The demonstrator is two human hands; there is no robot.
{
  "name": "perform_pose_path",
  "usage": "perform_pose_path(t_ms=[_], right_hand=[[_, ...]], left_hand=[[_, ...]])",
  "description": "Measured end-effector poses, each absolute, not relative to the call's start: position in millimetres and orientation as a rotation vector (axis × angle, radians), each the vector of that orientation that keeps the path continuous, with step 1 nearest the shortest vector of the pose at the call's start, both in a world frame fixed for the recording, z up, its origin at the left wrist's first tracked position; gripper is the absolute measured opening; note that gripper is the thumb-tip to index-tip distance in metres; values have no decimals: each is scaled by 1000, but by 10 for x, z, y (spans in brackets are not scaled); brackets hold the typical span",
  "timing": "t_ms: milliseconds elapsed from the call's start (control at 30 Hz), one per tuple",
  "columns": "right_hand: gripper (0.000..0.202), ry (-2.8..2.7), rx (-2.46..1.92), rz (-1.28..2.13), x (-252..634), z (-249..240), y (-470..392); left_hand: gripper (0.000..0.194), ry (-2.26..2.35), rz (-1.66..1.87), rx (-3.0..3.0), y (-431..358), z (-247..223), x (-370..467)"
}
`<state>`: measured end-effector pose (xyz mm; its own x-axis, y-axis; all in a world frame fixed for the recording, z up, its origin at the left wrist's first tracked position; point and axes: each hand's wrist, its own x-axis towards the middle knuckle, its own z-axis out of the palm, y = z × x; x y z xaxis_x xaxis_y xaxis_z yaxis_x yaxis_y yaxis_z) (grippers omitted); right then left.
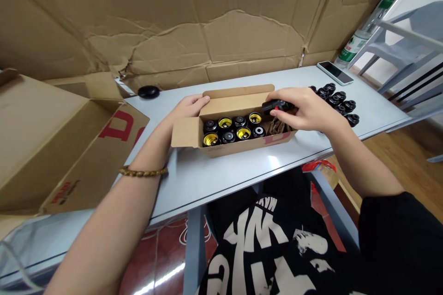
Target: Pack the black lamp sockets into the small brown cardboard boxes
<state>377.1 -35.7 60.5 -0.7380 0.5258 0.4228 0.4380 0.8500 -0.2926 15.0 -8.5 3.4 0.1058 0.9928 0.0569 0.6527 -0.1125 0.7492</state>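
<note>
An open cardboard box (238, 149) stands on the table in front of me. Two rows of black cylinders (228, 137) fill its left part, some showing yellow bowl-like ends and others black ends. Crumpled brown paper (277, 126) lies in its right part. My left hand (188, 107) grips the box's back left corner, thumb on the raised back flap. My right hand (301, 106) is closed around a black flashlight-like cylinder (273, 106) with a red spot, holding it tilted sideways above the box's right end. My fingers cover part of it.
Several black cylinders (337, 99) stand grouped at the right of the table (187, 184). Behind them are a phone (335, 73) and a plastic bottle (356, 46). A larger open carton (93, 166) is at left, a black oval object (148, 91) near it. Tall cardboard (194, 18) walls the back.
</note>
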Motion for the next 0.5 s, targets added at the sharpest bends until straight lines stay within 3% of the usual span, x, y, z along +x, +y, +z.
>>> perform_pose_path(t_ms=[500], right_hand=[[35, -2639, -1116, 287, 3737, 805, -558]], left_hand=[[50, 1627, 809, 1799, -112, 32, 173]])
